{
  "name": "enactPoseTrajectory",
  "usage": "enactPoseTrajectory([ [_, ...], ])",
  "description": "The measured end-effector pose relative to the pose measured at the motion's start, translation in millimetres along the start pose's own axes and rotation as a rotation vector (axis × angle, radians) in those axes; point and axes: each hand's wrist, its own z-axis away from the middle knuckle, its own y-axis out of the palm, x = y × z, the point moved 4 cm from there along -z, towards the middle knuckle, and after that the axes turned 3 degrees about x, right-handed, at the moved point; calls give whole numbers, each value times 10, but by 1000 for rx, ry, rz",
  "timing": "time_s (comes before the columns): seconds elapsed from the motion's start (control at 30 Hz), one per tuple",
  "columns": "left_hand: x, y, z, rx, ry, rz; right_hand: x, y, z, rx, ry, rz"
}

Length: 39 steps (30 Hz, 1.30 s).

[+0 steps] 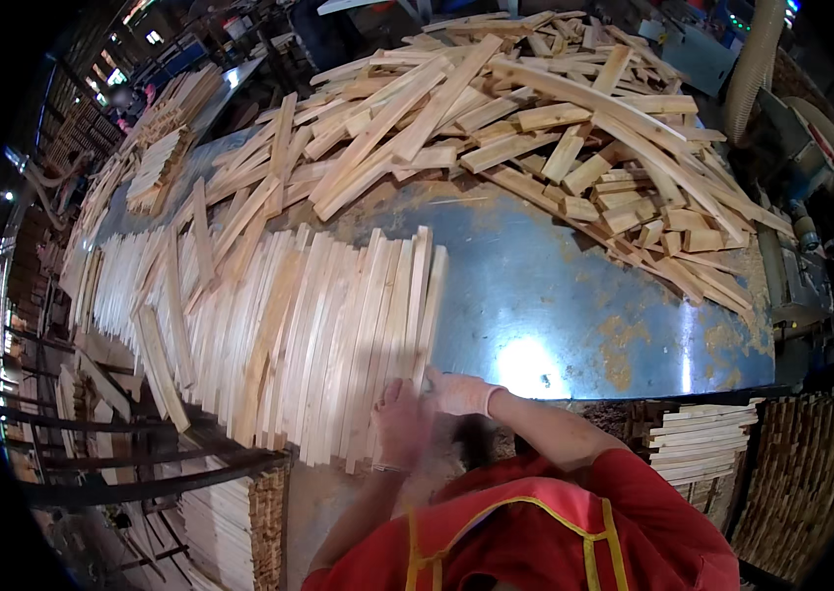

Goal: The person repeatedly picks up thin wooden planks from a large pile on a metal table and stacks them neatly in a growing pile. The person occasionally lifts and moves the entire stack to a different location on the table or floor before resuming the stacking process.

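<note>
Both my hands are at the near ends of a long row of pale wooden strips (323, 340), laid side by side on a metal table. My left hand (399, 428) is against the ends of the strips near the right side of the row; its fingers are bent and blurred, so their grip is unclear. Just to its right, my right hand (464, 395), in a light glove, has its fingers closed at the near end of the outermost wooden strip (433, 300). That strip lies slightly slanted along the row's right edge.
A large heap of loose boards and offcuts (535, 118) covers the far side of the metal table (496, 286). Several longer pieces lie across the row's left part. Stacked strips (700, 443) stand below the table at right. A ribbed hose (757, 69) hangs at far right.
</note>
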Motion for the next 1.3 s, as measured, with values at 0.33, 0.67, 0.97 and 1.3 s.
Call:
enactPoseTrajectory([
  [0.33, -114, 199, -362, -86, 134, -496, -10, -3527, 1573, -782, 91, 258],
  [0.67, -190, 176, -401, -75, 41, -385, -1296, -5269, 1535, -876, 582, 632],
  [0.97, -291, 97, -397, -187, 103, -379, -684, -3972, 1317, -359, 399, 1049],
  [1.3, -479, -1291, -98, -357, 226, -81, -310, -2558, 2114, -697, -41, 980],
])
